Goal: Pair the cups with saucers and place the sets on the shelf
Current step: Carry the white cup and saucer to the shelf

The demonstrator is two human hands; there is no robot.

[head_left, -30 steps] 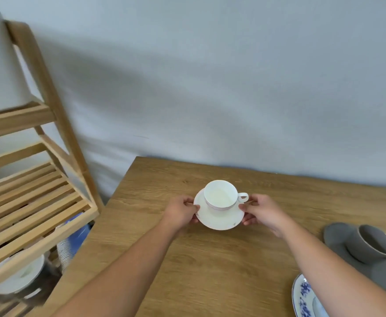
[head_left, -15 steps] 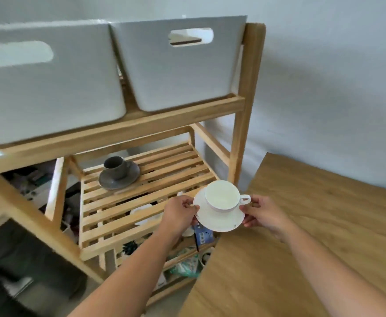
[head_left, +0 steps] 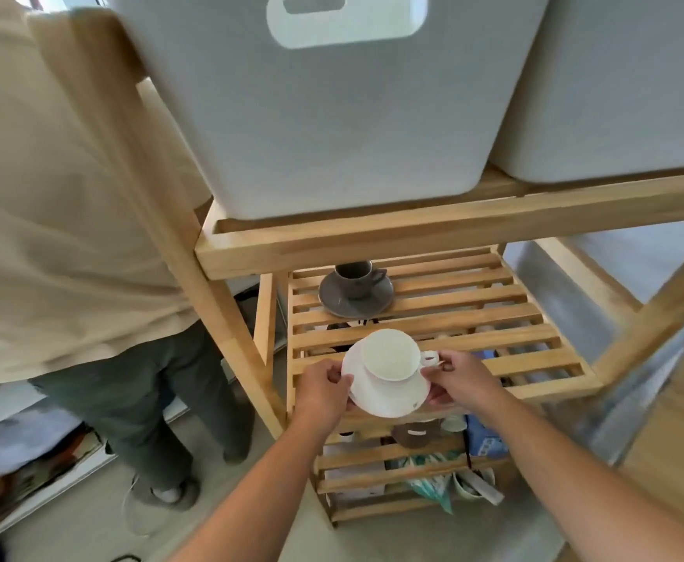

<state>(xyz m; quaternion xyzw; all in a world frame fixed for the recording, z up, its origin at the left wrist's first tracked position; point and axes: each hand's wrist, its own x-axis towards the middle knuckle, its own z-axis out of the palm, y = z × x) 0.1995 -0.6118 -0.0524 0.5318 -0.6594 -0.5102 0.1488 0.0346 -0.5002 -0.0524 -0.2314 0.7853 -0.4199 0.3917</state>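
Both hands (head_left: pixel 324 389) gripping saucer (head_left: pixel 389 401), slatted shelf (head_left: pixel 494 314) behind

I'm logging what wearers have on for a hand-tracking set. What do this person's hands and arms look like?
Left hand and right hand are bare: no gloves, and no rings, watch or bracelets that I can see. Both forearms are uncovered, with no sleeve in frame.

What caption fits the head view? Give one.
Both hands carry white cup on saucer toward slatted shelf.

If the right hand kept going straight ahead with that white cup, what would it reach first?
Probably the slatted shelf: the right hand, holding the white saucer, points over its bare slats. The grey cup set sits further back and leftward; depth is unclear.
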